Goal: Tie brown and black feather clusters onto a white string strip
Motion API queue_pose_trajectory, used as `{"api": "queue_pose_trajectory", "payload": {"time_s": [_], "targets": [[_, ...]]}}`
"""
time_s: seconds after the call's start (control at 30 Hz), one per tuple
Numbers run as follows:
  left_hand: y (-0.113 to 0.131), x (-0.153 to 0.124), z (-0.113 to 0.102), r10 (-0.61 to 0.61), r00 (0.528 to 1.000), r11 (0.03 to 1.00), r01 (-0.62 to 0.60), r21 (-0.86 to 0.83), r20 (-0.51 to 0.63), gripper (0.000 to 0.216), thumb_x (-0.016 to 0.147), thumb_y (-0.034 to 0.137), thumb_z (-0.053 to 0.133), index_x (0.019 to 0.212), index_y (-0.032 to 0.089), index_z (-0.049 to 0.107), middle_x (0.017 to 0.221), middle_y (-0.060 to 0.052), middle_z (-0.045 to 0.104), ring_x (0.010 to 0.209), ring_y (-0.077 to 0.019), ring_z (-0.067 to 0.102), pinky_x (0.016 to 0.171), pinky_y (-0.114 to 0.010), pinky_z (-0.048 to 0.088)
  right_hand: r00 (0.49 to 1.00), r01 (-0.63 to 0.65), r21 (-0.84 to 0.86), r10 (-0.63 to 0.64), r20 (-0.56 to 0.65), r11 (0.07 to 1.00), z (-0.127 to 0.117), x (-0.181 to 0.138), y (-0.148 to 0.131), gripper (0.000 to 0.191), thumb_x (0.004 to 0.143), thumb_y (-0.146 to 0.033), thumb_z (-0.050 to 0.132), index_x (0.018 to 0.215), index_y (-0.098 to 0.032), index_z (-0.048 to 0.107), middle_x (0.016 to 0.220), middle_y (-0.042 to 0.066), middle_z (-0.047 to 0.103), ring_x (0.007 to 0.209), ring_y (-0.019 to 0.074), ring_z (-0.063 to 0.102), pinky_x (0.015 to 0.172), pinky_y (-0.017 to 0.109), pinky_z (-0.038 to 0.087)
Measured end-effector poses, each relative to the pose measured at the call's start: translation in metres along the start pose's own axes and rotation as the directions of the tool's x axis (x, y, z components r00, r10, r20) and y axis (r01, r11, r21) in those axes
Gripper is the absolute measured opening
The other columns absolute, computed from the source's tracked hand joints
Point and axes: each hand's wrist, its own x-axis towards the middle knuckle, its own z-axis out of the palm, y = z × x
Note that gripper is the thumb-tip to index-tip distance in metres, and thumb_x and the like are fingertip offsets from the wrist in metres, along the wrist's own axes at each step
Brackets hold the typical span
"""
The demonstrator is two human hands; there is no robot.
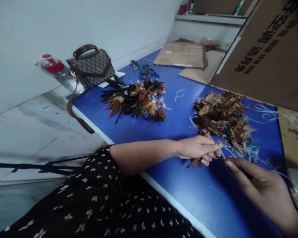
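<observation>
My left hand (200, 148) is closed around a small bunch of brown feathers (194, 162), whose tips stick out below the fingers and pale ends above. Just to the right, my right hand (258, 185) pinches a thin white string (223, 155) between thumb and forefinger; the string runs toward the bunch. Behind both hands lies a large heap of brown feathers (223, 115) with some blue strands in it. Another pile of black and brown feathers (136, 99) lies farther left on the blue table (188, 198).
A patterned handbag (93, 67) and a red-capped water bottle (62, 74) stand at the table's far left end. Teal cords (145, 69) lie near the wall. Flattened cardboard (181, 54) lies at the back, and a big cardboard box (265, 56) rises at right. Loose white strings (265, 112) trail there.
</observation>
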Motion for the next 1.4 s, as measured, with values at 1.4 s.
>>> {"api": "queue_pose_trajectory", "payload": {"time_s": [1.4], "targets": [[-0.012, 0.005, 0.007, 0.406, 0.905, 0.832, -0.310, 0.459, -0.124, 0.014, 0.108, 0.023, 0.066, 0.097, 0.016, 0.070, 0.094, -0.001, 0.069, 0.096, -0.0128, 0.065, 0.092, -0.025, 0.053, 0.938, -0.258, 0.213, 0.297, -0.178, 0.942, 0.056, -0.013, -0.031, 0.055, 0.101, -0.063, 0.072, 0.064, -0.023, 0.060, 0.059, -0.003, 0.041, 0.052, 0.0101, 0.037, 0.045, 0.024, 0.035]]}}
